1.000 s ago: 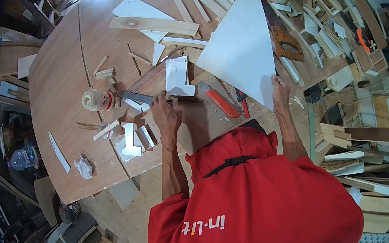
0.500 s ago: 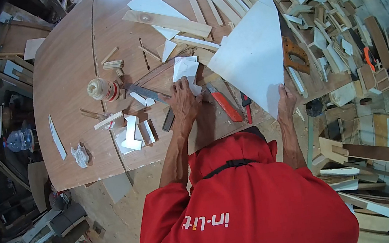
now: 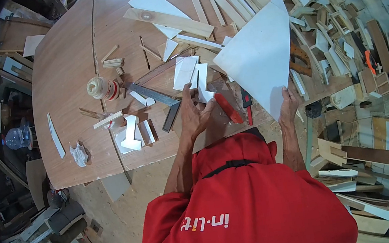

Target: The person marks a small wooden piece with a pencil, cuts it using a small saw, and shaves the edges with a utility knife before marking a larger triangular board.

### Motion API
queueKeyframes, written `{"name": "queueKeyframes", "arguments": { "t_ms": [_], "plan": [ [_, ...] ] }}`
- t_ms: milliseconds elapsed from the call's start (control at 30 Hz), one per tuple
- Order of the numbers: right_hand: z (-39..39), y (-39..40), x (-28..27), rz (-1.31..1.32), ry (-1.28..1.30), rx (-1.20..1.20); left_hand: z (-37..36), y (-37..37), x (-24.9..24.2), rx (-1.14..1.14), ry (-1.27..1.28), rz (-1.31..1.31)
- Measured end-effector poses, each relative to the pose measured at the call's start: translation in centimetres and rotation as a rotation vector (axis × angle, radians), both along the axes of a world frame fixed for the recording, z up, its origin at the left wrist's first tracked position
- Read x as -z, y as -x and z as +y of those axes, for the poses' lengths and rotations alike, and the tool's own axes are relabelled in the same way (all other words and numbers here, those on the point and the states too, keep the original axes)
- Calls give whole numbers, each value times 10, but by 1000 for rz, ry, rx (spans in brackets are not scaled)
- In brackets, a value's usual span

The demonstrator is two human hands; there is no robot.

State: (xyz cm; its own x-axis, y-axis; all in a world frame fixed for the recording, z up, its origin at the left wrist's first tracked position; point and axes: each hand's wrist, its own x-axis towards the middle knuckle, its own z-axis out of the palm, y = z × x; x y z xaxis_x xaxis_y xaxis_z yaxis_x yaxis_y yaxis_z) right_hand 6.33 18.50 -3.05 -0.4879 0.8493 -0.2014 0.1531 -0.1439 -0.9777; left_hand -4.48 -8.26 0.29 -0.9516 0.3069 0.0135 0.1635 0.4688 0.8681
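Note:
My left hand (image 3: 197, 116) has its thumb and fingers around the lower end of a small white notched board piece (image 3: 204, 84). Beside that piece lies another small white piece (image 3: 184, 73). My right hand (image 3: 290, 104) grips the near corner of a large white board (image 3: 256, 50), raised at a slant over the table's right side. A red utility knife (image 3: 227, 108) rests just right of my left hand, its tip end partly hidden. Between the hands is a red-and-black cutter (image 3: 247, 101). To the left lies a metal try square (image 3: 155, 93).
A jar (image 3: 100, 88), crumpled plastic (image 3: 79, 154) and white offcuts (image 3: 131, 133) sit on the wooden table (image 3: 62, 65) at left. A handsaw (image 3: 299, 62) is partly behind the large board. Wood strips and small wooden frames crowd the far right.
My left hand has drawn back toward me from on top of the small white pieces, and the notched piece now shows apart. The large board has shifted slightly right with my right hand.

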Motion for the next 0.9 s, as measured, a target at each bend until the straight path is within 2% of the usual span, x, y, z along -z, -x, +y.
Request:
{"name": "queueKeyframes", "arguments": {
  "t_ms": [67,133,167,200,267,433,600,700,900],
  "plan": [
    [0,2,-4,-10,3,-12,-2,0,-6,10,-36,-43],
    [-1,3,-10,-18,8,-24,-4,1,-12,7,-550,-483],
    [-1,4,-16,-52,0,-61,-11,5,-13,84,-587,-605],
    [-2,4,-19,-86,-7,-97,-13,5,-13,83,-588,-606],
    [8,1,-17,-100,-67,-174,-16,6,-12,41,-763,-690],
    [18,3,-29,-187,-198,-329,-24,11,7,64,-725,-671],
    [28,1,-28,-231,-277,-484,-30,10,-1,147,-574,-702],
    [24,0,-30,-231,-174,-444,-32,9,-1,151,-548,-695],
    [22,-5,-27,-196,-184,-444,-32,6,-1,160,-584,-698]
  ]
}}
